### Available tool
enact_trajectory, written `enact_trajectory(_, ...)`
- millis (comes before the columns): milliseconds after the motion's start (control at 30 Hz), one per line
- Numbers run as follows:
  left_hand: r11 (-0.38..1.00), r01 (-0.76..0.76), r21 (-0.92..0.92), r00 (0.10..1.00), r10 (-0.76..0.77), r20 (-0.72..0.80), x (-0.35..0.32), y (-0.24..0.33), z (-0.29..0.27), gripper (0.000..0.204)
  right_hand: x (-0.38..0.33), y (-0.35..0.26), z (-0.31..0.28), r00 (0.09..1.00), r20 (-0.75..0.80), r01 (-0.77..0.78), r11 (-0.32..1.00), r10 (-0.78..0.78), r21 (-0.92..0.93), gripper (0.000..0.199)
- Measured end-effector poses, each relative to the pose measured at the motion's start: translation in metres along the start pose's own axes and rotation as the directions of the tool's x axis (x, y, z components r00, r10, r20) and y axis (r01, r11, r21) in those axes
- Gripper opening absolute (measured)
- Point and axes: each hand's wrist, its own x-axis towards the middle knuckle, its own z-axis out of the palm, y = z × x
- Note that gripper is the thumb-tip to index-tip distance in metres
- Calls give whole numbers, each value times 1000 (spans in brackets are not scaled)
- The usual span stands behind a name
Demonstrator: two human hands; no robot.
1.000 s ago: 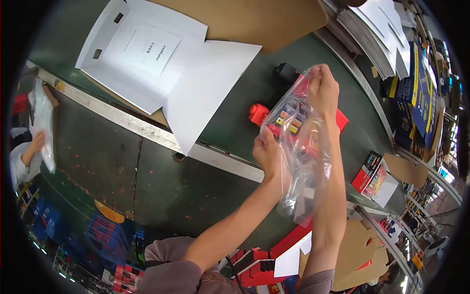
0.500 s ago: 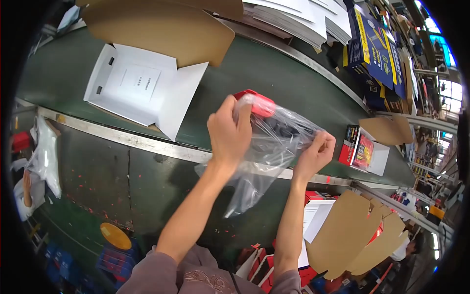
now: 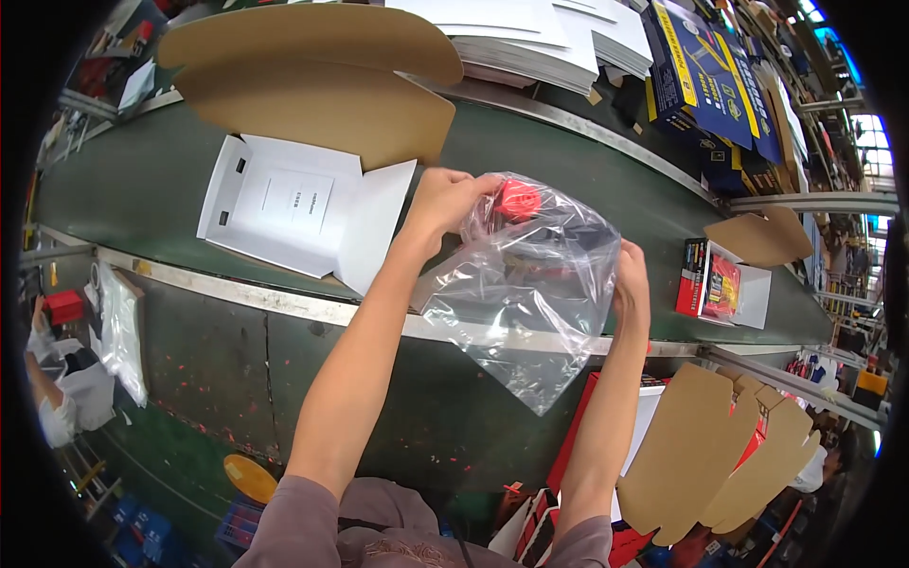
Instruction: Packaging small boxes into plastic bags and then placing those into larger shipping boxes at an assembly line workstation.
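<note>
A clear plastic bag (image 3: 521, 312) is spread between my hands above the front edge of the green belt. My left hand (image 3: 445, 204) pinches its upper left edge, while my right hand (image 3: 632, 279) has its fingers closed on the right side. Through the film at the top shows a red part with a round face (image 3: 519, 200); darker shapes below it are blurred by glare. Left of the bag, an open white-lined carton (image 3: 346, 227) lies on the belt with a white printed booklet or sheet (image 3: 298, 199) in it.
A smaller red and black box (image 3: 696, 279) stands open at the belt's right. White sheets (image 3: 530, 47) are stacked along the far side, beside dark blue and yellow cartons (image 3: 710, 85). Folded brown cartons (image 3: 682, 445) stand near my right arm. A yellow round stool top (image 3: 250, 478) is lower left.
The bag has been spread wider and hangs flatter between my hands. The red part inside has turned, its round face now showing. My left hand has moved up slightly.
</note>
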Motion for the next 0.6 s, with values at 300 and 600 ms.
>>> enact_trajectory(300,583,356,-730,908,-30,419,22,-41,26,27,0,19,-25,991,133,-59,943,16,329,21)
enact_trajectory(600,926,-128,-355,991,105,-85,43,-57,84,36,-24,27,-51,996,80,-58,914,28,401,25)
